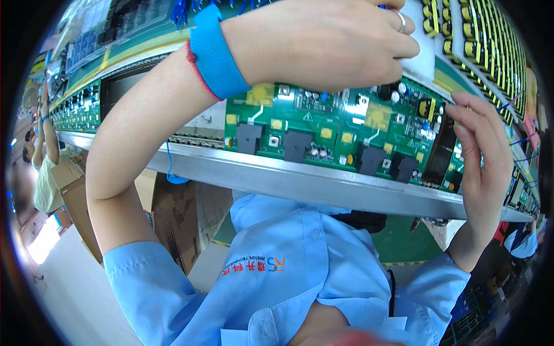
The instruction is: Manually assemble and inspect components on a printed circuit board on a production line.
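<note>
1. The left hand (pixel 340 49) is hovering above the green circuit board (pixel 329 121); fingertips are lying out of view, so I cannot tell its grip.
2. The right hand (pixel 485 141) is showing curved, loosely spread fingers beside the board's right end.
3. The board is lying along the metal rail (pixel 300 177).

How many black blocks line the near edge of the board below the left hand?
4, left to right along the green board: leftmost block, second block, third block, rightmost block. None appears hidden.
</note>
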Motion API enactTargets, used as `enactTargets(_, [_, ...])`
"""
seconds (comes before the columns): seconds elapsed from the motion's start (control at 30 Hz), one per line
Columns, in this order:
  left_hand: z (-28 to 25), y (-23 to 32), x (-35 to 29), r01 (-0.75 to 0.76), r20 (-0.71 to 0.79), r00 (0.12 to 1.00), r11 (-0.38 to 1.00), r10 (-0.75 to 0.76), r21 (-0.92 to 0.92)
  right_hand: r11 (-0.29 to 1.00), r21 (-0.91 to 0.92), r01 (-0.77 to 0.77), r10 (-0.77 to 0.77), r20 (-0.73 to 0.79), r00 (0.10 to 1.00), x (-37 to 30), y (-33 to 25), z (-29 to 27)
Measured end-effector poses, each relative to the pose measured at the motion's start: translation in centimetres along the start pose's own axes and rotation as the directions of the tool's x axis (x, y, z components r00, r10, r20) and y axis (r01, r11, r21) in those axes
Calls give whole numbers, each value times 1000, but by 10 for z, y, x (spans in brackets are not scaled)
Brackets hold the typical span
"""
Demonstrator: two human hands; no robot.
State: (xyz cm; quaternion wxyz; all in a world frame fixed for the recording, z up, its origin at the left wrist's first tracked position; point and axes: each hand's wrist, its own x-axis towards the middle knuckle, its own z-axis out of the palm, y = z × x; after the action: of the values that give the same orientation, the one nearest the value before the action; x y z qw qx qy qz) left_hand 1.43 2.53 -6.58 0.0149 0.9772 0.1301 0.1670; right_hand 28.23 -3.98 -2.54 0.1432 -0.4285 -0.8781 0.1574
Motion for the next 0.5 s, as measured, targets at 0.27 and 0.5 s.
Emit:
enactTargets(0.27, [-50, -49, -12, 339, -292, 909, 935, -296, 107, 970, 224, -91, 83, 45, 996, 7, -11, -2])
enactTargets(0.5, [-31, -77, -30, 365, 44, 919, 888, -391, 280, 928, 365, 72, -76, -3, 997, 39, -50, 35])
